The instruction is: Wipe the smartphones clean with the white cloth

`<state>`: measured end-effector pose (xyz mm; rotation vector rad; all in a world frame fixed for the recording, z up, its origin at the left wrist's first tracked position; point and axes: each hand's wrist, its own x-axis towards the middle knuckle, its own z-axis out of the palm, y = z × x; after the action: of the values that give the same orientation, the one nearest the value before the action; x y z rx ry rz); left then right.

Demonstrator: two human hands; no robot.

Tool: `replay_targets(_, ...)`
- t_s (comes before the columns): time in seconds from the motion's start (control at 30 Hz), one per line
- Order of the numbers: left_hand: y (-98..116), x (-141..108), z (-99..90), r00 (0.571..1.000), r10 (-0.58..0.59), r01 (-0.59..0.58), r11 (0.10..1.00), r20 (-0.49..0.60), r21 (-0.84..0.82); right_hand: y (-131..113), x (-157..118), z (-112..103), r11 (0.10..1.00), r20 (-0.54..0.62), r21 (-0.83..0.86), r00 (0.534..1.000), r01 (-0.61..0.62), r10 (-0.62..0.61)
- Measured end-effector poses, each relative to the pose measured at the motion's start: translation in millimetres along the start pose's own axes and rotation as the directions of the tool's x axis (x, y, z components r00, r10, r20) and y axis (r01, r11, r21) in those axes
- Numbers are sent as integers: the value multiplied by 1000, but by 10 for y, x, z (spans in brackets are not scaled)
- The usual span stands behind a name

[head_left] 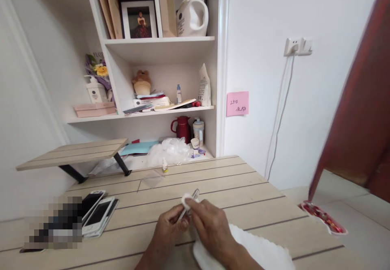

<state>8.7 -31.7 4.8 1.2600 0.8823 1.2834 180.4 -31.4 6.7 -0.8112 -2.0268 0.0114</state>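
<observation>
Near the middle of the wooden table (252, 205), my left hand (169, 225) is closed on a thin, light-coloured metallic object (195, 193) whose end sticks out beyond the fingers. Close against it, my right hand (210, 221) pinches a small white wad (185, 199) and presses it on the object. What exactly the metallic object is, I cannot make out. A white cloth or tissue sheet (258, 247) lies on the table beneath and right of my right forearm.
Several phones (99, 217) lie at the left, beside a small raised wooden stand (76, 154). A small bottle (165, 165) and a clear plastic bag (152, 179) rest near the back edge, before shelves (161, 40) holding crumpled plastic (170, 150) and a red jug (183, 128).
</observation>
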Motion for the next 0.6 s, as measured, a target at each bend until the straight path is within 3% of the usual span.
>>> replay_targets(0.07,-15,10,1,998,-58,57,998,-29,-29,68,-6,-13,996,-118,-25,989,-89,85)
replay_targets(0.13,-23,11,0,996,-81,80,996,-32,-27,101,-19,-20,993,-156,-21,981,-120,116)
replay_targets(0.27,24,-15,-4,1000,2,-1,999,-9,45,0,-26,12,1000,34,20,999,19,-19)
replay_targets(0.33,57,-26,-4,999,32,-32,997,1,67,-32,-14,27,998,46,35,998,44,-46)
replay_targets(0.43,84,-34,7,999,3,-9,992,49,126,43,4,6,995,-106,85,992,-58,67)
replay_targets(0.5,91,-42,18,996,-33,18,985,83,174,132,13,-29,976,-204,156,962,-152,183)
replay_targets(0.6,88,-54,17,996,-37,17,976,85,218,219,39,-73,913,-219,294,909,-284,354)
